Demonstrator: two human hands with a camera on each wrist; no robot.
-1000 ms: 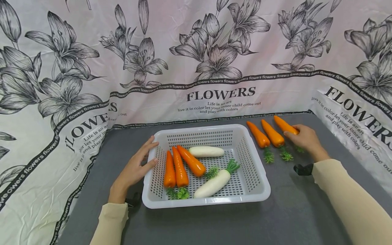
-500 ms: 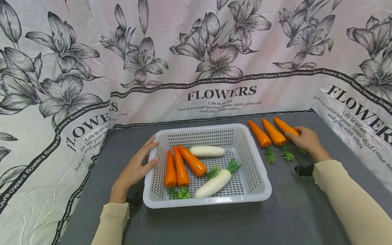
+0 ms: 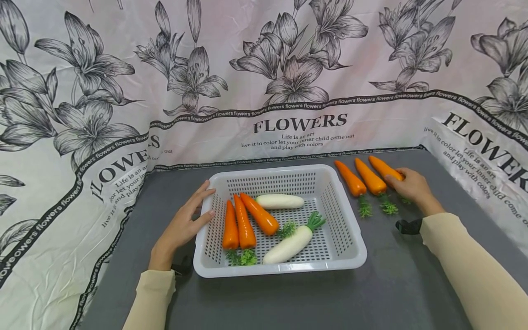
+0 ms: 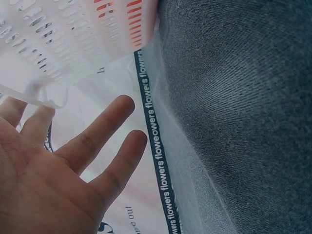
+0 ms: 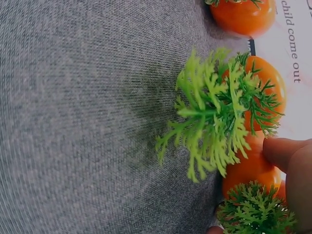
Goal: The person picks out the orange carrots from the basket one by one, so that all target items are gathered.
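A white plastic basket (image 3: 284, 269) sits mid-table. My left hand (image 3: 181, 227) is at its left side, fingertips on the rim. In the left wrist view the fingers of this hand (image 4: 73, 165) are extended, some of them at the rim of the basket (image 4: 87, 39). On the right, my right hand (image 3: 414, 189) pinches the rightmost carrot (image 3: 382, 166) near its thick end. The right wrist view has the thumb (image 5: 282, 152) against that carrot (image 5: 248, 163); my other fingers are mostly hidden. Two more carrots, one left (image 3: 350, 179) and one middle (image 3: 370, 178), lie beside it, green tops towards me.
Inside the basket, three carrots (image 3: 245, 224) lie on the left. A white radish (image 3: 280, 201) is at the back, and another radish (image 3: 290, 245) with green leaves at the front. Behind the grey table (image 3: 288, 302) hangs a flower-printed cloth (image 3: 214, 142).
The head view has shifted slightly. Both hands stay where they were, the left at the basket rim and the right on the rightmost carrot.
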